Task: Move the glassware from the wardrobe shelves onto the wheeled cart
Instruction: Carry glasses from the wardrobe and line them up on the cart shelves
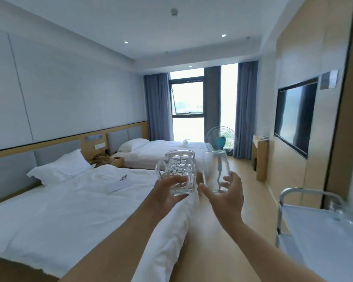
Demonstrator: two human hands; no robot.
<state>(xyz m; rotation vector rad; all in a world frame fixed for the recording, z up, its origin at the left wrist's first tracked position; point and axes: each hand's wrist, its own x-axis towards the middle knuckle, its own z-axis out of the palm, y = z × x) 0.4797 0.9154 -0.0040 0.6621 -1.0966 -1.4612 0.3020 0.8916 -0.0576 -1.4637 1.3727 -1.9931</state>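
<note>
Two glasses: both travelling, fragile and slick.
Left hand [168, 195]: gripping dimpled mug [178, 173] low, handle unused.
Right hand [225, 195]: pinching tumbler [216, 171] base.
Cart [322, 237]: waiting right.

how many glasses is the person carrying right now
2: a dimpled mug with a handle in the left hand, and a plain tumbler in the right hand. Blurred shapes on the cart may be more.

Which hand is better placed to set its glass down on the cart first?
Probably the right. The right hand holds the smooth tumbler on the side nearer the cart, at lower right. The left hand with the dimpled mug is farther away.
</note>
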